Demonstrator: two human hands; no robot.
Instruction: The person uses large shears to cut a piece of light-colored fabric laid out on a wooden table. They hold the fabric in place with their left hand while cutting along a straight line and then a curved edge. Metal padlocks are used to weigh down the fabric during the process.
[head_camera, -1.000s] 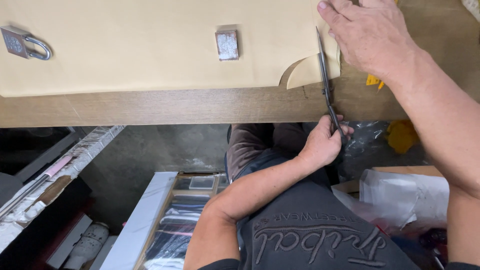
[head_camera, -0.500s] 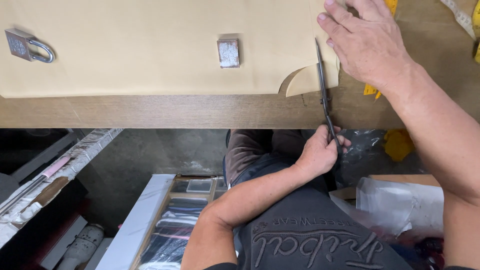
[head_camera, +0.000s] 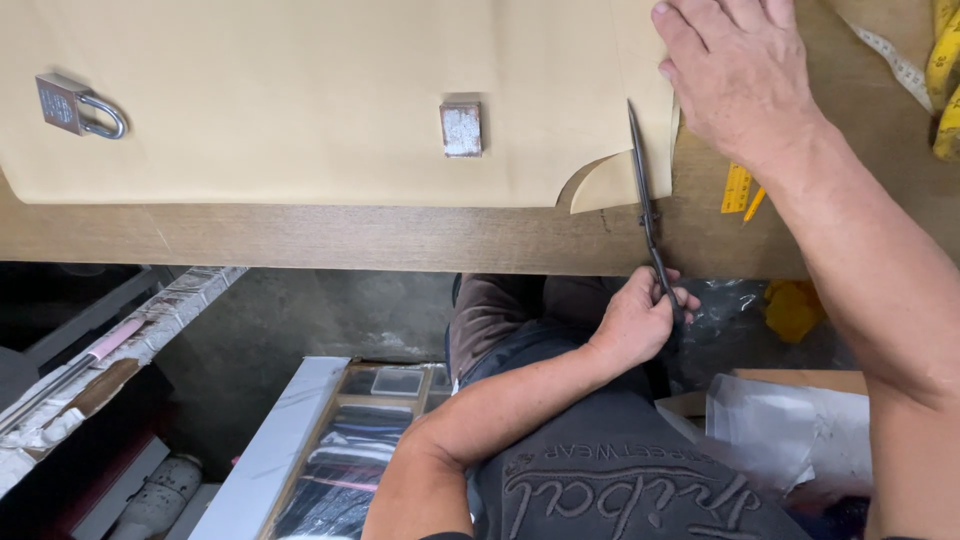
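Broadly, the wooden surface (head_camera: 300, 235) carries a large tan paper sheet (head_camera: 300, 90) whose lower edge runs just short of the surface's front edge, leaving a bare wood strip along it. At the sheet's right end a curved flap (head_camera: 612, 182) is lifting beside the scissors (head_camera: 645, 200), which stand across the front edge, blades on the paper, handles overhanging. The right hand (head_camera: 745, 75) presses flat on the sheet's right edge; the left hand (head_camera: 640, 322) keeps a closed grip on the scissor handles. A padlock (head_camera: 72, 105) and a small square metal weight (head_camera: 461, 129) rest well apart on the sheet. Since earlier, the blades sit slightly further in.
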